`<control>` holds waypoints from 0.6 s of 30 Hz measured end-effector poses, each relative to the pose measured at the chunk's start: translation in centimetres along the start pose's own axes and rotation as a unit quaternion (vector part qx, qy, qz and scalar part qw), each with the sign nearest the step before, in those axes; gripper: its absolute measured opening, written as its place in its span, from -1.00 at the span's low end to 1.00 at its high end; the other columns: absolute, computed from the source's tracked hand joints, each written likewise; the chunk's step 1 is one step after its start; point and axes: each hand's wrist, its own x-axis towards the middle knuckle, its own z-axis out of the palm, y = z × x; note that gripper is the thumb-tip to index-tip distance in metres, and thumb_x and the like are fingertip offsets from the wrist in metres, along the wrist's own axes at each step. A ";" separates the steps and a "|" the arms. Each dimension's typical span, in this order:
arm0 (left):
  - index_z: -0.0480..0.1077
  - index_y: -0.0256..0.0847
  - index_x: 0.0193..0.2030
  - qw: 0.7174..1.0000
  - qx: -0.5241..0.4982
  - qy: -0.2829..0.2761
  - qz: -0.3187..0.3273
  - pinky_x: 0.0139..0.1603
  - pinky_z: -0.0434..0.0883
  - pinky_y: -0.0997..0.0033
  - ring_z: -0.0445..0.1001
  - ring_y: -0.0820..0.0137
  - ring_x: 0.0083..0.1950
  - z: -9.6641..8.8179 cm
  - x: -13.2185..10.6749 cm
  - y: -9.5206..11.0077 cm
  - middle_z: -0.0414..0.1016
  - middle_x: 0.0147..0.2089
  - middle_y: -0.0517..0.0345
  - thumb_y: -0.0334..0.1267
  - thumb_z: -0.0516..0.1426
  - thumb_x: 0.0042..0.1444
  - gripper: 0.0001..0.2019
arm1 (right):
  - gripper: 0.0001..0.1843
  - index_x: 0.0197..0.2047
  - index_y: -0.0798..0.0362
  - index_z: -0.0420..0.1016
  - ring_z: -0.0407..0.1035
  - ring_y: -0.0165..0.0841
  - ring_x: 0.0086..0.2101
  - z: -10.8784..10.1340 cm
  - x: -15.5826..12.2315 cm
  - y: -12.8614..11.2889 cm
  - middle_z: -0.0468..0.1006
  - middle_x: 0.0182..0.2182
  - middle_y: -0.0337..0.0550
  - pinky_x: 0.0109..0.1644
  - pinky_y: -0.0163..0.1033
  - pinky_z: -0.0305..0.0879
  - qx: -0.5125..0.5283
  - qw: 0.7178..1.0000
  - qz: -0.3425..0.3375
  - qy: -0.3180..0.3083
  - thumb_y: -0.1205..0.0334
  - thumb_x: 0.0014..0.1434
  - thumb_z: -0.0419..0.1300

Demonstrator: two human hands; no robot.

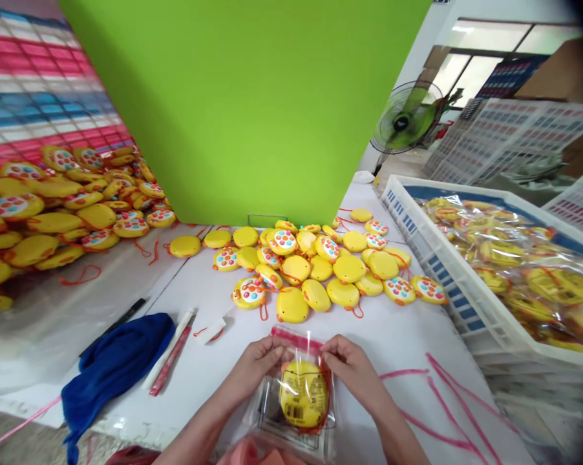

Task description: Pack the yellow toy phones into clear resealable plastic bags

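Yellow toy (302, 395) sits inside a clear bag (298, 344) at the bench's (408, 336) near edge. I see left hand (255, 367) and right hand (352, 369) both closed, pinching the bag's top. A pile of loose toys (315, 268) lies beyond it, and a blue cloth (112, 365) lies to the left.

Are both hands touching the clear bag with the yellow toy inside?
Touching. The head view shows the left hand and right hand each pinching the bag at its top edge.
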 end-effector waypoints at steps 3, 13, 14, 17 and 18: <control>0.47 -0.27 -0.06 0.999 -0.040 0.012 -0.026 -0.22 0.41 0.36 0.53 0.31 -0.24 0.0 -0.2 0.7 0.58 -0.22 -0.02 -0.06 0.31 -0.05 -0.55 | -0.80 -0.42 0.07 0.42 0.29 -0.41 -0.54 -1.2 -0.1 0.7 0.49 -0.56 -0.25 -0.44 -0.32 0.19 0.067 0.997 0.024 0.005 0.11 0.03 0.27; 0.38 -0.27 -0.54 0.999 -0.039 -0.006 -0.008 -0.29 0.40 0.39 0.50 0.29 -0.26 0.2 -0.7 1.5 0.54 -0.37 0.03 -0.35 0.09 -0.12 -0.93 | -0.67 -0.30 0.07 0.53 0.39 -0.31 -0.41 -2.1 -1.0 0.5 0.57 -0.42 -0.13 -0.33 -0.21 0.31 0.108 0.993 0.037 -0.009 -0.04 0.09 0.20; 0.37 -0.27 -0.53 0.999 -0.041 -0.011 -0.005 -0.26 0.41 0.37 0.51 0.25 -0.20 0.2 -0.8 1.6 0.54 -0.33 0.00 -0.33 0.11 -0.09 -0.92 | -0.63 -0.22 0.06 0.50 0.40 -0.31 -0.41 -2.1 -0.8 0.3 0.56 -0.40 -0.13 -0.37 -0.22 0.32 0.117 0.992 0.048 -0.006 -0.08 0.13 0.15; 0.35 -0.27 -0.52 0.999 -0.034 -0.017 0.009 -0.18 0.40 0.34 0.49 0.20 -0.09 0.2 -1.0 1.7 0.55 -0.26 -0.05 -0.21 0.17 0.00 -0.81 | -0.54 0.00 0.02 0.37 0.39 -0.34 -0.46 -1.5 -0.5 -0.2 0.53 -0.41 -0.19 -0.49 -0.29 0.26 0.091 0.994 0.055 -0.015 -0.14 0.18 0.09; 0.35 -0.27 -0.52 0.999 -0.028 -0.013 0.013 -0.18 0.40 0.35 0.49 0.21 -0.12 0.2 -1.0 1.6 0.55 -0.27 -0.04 -0.16 0.19 0.02 -0.76 | -0.52 0.03 0.01 0.36 0.37 -0.37 -0.49 -1.2 -0.5 -0.3 0.51 -0.43 -0.22 -0.51 -0.31 0.24 0.071 0.996 0.046 -0.030 -0.13 0.18 0.11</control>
